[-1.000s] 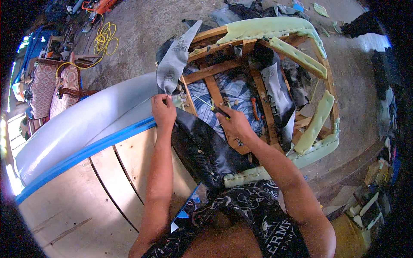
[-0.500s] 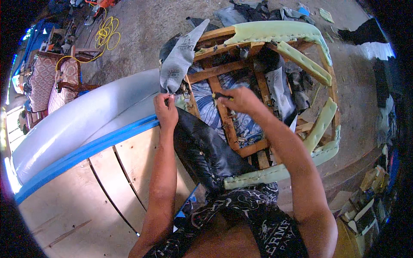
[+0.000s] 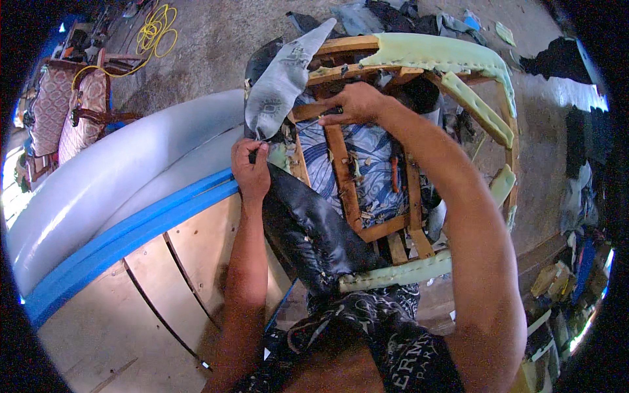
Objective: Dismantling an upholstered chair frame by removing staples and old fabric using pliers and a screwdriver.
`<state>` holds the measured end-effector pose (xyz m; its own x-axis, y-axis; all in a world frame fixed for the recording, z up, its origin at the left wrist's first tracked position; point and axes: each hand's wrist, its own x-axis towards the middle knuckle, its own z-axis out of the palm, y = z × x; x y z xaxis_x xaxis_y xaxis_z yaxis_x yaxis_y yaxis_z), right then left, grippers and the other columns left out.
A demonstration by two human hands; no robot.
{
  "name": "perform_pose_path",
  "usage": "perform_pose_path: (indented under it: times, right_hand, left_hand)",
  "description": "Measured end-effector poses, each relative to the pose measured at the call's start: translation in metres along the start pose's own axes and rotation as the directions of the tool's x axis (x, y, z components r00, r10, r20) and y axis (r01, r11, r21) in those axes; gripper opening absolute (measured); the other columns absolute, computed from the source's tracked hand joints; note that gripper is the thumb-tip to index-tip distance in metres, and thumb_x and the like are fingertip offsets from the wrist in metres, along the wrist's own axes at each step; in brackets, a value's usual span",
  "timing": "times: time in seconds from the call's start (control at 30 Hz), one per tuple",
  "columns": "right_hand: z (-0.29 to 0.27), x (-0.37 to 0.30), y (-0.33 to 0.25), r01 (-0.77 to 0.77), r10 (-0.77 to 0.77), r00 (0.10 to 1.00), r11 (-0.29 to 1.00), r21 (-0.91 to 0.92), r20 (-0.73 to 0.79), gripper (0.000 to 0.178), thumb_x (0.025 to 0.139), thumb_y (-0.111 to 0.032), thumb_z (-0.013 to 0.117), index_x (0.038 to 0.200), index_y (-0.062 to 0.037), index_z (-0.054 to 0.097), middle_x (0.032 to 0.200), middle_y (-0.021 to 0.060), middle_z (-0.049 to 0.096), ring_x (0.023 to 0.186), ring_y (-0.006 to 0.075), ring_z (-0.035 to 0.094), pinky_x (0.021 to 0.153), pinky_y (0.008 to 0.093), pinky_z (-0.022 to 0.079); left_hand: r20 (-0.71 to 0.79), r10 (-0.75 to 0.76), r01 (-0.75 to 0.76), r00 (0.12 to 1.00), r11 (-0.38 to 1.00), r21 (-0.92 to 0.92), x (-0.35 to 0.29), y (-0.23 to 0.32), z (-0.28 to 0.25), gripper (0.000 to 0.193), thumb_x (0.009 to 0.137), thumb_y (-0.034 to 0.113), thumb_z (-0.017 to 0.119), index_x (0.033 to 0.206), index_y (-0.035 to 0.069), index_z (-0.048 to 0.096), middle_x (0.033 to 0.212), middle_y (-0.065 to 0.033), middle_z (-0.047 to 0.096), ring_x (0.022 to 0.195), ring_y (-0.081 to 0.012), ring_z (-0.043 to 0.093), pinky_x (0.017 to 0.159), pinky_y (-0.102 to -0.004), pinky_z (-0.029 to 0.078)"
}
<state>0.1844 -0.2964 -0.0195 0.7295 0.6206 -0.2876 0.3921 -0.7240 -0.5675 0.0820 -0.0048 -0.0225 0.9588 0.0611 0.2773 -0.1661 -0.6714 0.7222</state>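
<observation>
A wooden chair frame lies in front of me, partly covered with black leather-like upholstery and pale green foam. My left hand is closed, pinching the lower end of a loose grey-backed flap at the frame's left corner. Over the frame's upper bar, my right hand is closed round a small hand tool, mostly hidden by the fingers; its handle showed black and yellow earlier. An orange-handled tool rests on blue-and-white patterned cloth inside the frame.
A large wrapped silver-grey roll and a blue-edged wooden board lie to the left. Beyond stand a patterned upholstered chair and a coiled yellow hose. Dark fabric scraps litter the floor at far right.
My right hand has moved up and slightly left, from over the patterned cloth to the upper bar. My left hand keeps its pinch on the flap. The view has shifted a little.
</observation>
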Motion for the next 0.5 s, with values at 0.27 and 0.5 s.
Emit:
perform_pose_path:
  times: [0.27, 0.5]
  right_hand:
    - [0.067, 0.030, 0.037, -0.017, 0.015, 1.000, 0.992, 0.123, 0.020, 0.077, 0.075, -0.076, 0.057, 0.105, -0.0062, 0.070, 0.078, 0.0254, 0.067, 0.076, 0.0406, 0.067, 0.074, 0.0491, 0.054]
    - [0.036, 0.022, 0.010, -0.073, 0.074, 0.996, 0.997, 0.024, -0.058, 0.080, 0.074, -0.080, 0.049, 0.089, -0.0048, 0.072, 0.082, 0.0252, 0.068, 0.083, 0.0405, 0.067, 0.078, 0.0487, 0.053]
  left_hand:
    - [-0.011, 0.044, -0.044, 0.999, 0.999, 0.003, 0.000, 0.003, 0.003, 0.009, 0.083, 0.007, 0.066, 0.087, 0.002, 0.059, 0.093, -0.0145, 0.061, 0.092, -0.0323, 0.058, 0.085, -0.0402, 0.046]
    - [-0.033, 0.066, -0.067, 0.997, 0.998, -0.023, -0.002, -0.001, 0.004, 0.008, 0.084, 0.005, 0.063, 0.087, 0.001, 0.057, 0.092, -0.0154, 0.059, 0.091, -0.0329, 0.056, 0.083, -0.0408, 0.045]
